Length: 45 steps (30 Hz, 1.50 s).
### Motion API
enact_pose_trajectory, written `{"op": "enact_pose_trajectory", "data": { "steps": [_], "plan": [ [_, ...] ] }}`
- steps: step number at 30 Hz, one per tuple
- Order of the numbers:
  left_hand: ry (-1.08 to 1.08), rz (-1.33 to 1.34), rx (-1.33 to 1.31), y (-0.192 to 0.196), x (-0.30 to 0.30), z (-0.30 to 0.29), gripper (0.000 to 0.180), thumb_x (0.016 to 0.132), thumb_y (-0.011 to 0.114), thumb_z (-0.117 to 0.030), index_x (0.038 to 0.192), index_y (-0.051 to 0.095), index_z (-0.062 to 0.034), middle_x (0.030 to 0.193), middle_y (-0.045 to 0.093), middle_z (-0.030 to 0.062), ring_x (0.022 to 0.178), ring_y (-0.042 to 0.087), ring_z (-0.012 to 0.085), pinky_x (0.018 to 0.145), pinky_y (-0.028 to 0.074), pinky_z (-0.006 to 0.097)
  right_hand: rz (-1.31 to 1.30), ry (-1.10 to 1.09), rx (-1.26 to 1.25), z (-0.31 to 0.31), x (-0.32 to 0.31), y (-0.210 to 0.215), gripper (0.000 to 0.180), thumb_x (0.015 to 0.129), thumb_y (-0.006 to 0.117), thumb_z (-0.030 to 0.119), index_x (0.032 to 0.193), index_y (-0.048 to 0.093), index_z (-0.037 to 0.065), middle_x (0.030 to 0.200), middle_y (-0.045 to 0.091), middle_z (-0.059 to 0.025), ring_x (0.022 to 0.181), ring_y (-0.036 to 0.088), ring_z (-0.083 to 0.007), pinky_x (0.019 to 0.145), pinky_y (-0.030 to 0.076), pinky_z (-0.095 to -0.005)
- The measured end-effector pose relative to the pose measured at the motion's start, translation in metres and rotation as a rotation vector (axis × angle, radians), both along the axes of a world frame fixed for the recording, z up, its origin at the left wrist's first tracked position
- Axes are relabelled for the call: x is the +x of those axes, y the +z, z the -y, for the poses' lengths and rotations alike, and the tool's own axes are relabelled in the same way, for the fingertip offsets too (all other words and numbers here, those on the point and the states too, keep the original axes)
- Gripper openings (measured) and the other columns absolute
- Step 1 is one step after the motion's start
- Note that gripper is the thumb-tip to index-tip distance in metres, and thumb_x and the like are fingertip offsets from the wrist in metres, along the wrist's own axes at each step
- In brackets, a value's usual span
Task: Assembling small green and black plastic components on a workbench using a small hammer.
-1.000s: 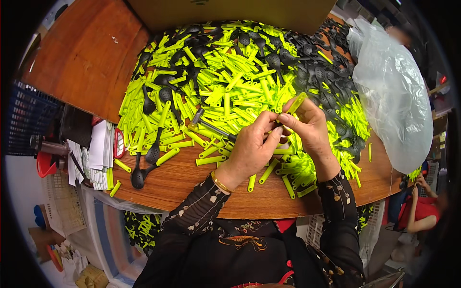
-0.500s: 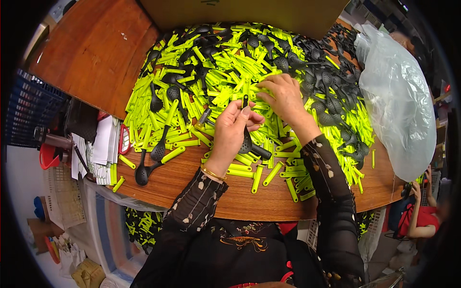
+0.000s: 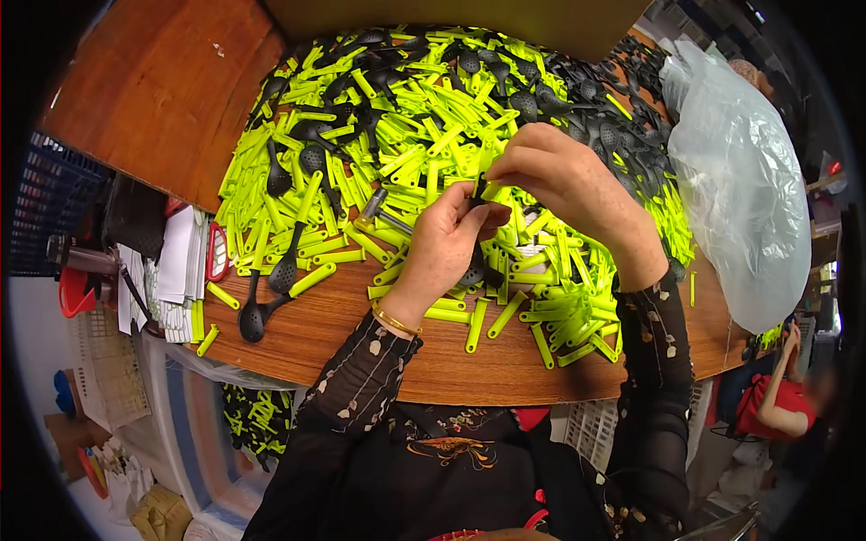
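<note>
My left hand [image 3: 439, 245] is closed round a black perforated spoon [image 3: 474, 269], its bowl hanging below my fingers and its stem pointing up. My right hand [image 3: 570, 180] pinches at a lime-green handle [image 3: 491, 191] at the top of that stem. How far stem and handle are joined is hidden by my fingers. Beneath my left hand lies a hammer [image 3: 373, 206], its metal head showing to the left. A heap of loose green handles [image 3: 433, 135] spreads around both hands, with black spoon heads [image 3: 526, 104] among them.
Finished-looking green-handled spoons [image 3: 284, 270] lie at the left. Papers [image 3: 180, 257] and red-handled scissors [image 3: 216, 252] sit by the left edge. A cardboard panel [image 3: 469, 16] stands behind the heap. On the right is a clear plastic bag [image 3: 744, 189]; beyond it, a person in red [image 3: 767, 406].
My right hand has come from the heap to the top of the spoon's stem, fingers now pinched there. Some green handles have slid down near my right forearm. The view has shifted slightly.
</note>
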<state>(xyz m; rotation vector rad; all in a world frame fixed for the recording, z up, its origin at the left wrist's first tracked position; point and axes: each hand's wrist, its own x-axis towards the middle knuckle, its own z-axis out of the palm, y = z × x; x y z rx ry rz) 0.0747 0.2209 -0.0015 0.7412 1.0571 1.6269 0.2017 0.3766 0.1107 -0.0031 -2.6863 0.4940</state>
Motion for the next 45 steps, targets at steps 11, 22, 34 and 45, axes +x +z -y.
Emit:
{"op": "enact_pose_trajectory", "data": {
  "steps": [11, 22, 34, 45],
  "plan": [
    [-0.101, -0.044, -0.020, 0.002, 0.010, 0.003, 0.027, 0.115, 0.054, -0.010, 0.140, 0.056, 0.0003, 0.124, 0.075, 0.0100, 0.113, 0.074, 0.0156, 0.099, 0.060, 0.031, 0.061, 0.003, -0.059, -0.002, 0.004, 0.000, 0.013, 0.092, 0.077, 0.017, 0.100, 0.071, 0.008, 0.091, 0.068, -0.0090, 0.089, 0.070, -0.0309, 0.078, 0.055, -0.0429],
    [0.070, -0.411, -0.022, 0.007, 0.012, 0.006, 0.028, 0.115, 0.057, -0.020, 0.129, 0.064, 0.0042, 0.107, 0.078, 0.0090, 0.098, 0.076, 0.0136, 0.091, 0.061, 0.030, 0.139, -0.033, 0.110, -0.007, 0.005, 0.005, 0.015, 0.086, 0.084, 0.023, 0.096, 0.075, 0.015, 0.085, 0.070, 0.0016, 0.084, 0.067, -0.0231, 0.086, 0.048, -0.0384],
    [0.100, -0.478, -0.019, 0.005, 0.011, 0.006, 0.023, 0.112, 0.060, -0.009, 0.130, 0.064, 0.0057, 0.107, 0.080, 0.0101, 0.100, 0.077, 0.0129, 0.088, 0.061, 0.028, 0.092, -0.054, 0.108, -0.006, 0.011, -0.001, 0.012, 0.085, 0.086, 0.020, 0.094, 0.079, 0.017, 0.089, 0.076, 0.0012, 0.087, 0.070, -0.0225, 0.087, 0.051, -0.0358],
    [0.131, -0.621, -0.051, 0.008, 0.008, 0.008, 0.019, 0.110, 0.063, -0.008, 0.121, 0.067, 0.0068, 0.102, 0.080, 0.0114, 0.097, 0.077, 0.0125, 0.082, 0.059, 0.027, 0.012, -0.183, 0.234, 0.010, 0.010, -0.006, 0.017, 0.084, 0.086, 0.028, 0.094, 0.079, 0.017, 0.080, 0.074, -0.0009, 0.075, 0.071, -0.0249, 0.074, 0.054, -0.0381]
  ]
}}
